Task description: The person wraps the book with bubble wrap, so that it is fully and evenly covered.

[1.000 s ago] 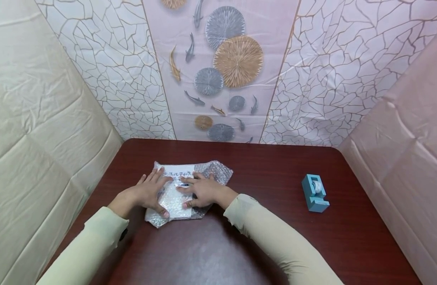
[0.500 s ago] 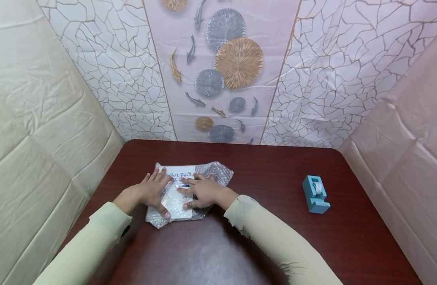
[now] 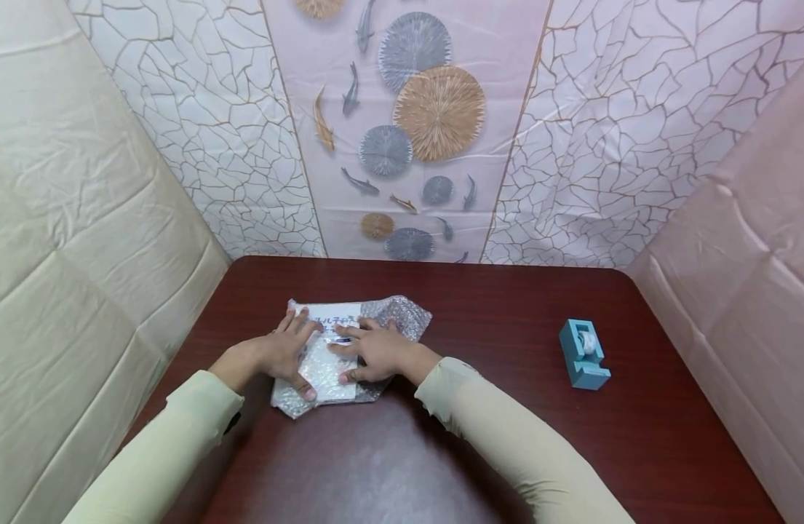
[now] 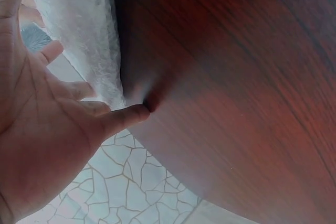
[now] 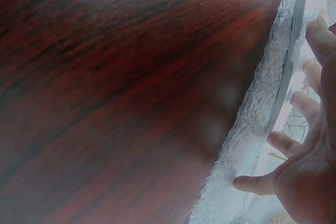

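The bubble-wrapped packet (image 3: 326, 378) lies flat on the bench (image 3: 493, 335), left of centre, under your left hand (image 3: 282, 354) and right hand (image 3: 380, 354). Both are released — fingers splayed over it, grasping nothing. This looks like smoothing, so spread light, even pressure and work towards the loose wrap (image 3: 410, 317) — without dragging the packet.

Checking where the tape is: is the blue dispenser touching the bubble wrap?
No, the blue dispenser stands apart, with table showing between it and the bubble wrap.
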Motion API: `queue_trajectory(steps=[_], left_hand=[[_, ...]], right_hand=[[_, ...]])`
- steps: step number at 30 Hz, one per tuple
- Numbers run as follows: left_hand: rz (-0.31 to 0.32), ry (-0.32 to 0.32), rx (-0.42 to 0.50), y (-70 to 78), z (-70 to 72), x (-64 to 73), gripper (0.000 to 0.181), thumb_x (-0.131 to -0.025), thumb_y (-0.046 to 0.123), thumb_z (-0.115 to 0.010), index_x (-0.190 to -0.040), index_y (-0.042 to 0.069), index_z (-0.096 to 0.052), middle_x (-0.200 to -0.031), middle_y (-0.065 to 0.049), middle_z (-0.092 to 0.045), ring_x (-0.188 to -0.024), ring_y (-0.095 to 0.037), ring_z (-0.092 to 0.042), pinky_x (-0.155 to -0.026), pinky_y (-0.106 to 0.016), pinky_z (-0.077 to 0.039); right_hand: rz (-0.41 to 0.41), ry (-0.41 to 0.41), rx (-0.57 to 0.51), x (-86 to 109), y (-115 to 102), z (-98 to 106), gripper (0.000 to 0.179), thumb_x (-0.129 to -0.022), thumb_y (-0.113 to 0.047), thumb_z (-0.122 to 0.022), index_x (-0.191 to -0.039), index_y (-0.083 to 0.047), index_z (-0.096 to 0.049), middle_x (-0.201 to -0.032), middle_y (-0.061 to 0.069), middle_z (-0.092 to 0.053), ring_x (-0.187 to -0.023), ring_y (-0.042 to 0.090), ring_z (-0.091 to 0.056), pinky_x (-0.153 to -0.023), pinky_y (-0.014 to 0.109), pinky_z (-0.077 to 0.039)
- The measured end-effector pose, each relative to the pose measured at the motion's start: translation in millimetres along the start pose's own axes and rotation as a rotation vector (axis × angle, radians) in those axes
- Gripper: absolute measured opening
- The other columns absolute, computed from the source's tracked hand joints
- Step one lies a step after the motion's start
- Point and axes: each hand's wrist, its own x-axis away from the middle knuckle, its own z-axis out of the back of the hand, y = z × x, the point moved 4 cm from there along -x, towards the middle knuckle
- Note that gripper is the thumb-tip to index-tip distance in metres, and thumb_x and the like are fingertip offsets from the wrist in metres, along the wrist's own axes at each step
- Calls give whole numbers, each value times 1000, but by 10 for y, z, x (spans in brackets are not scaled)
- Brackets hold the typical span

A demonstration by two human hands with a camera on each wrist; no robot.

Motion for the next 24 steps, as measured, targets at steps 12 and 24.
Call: queue_trajectory(steps=[12,24], left_hand=[[35,-68,-25,-21,-42,-31,144,-71,70,-96,-179,20,-15,-180,-37,10,-166,-63,11,-126,-81,-26],[58,-105,-22,-10,-32,-33,144,-72,70,-96,-179,19,-14,-180,-37,13,-165,-63,12,-127,-81,-25]], right_hand=[[2,6,34,-15,21,-35,76,-104,-75,-54,-172,-49,-31,-186,-14,-16,-172,41,-18,-124,88,-20],[14,-6,130,7,29,-107,75,-108,-78,-37,-174,-50,-17,-188,-15,-3,-174,37,-8,-123,89,-21]])
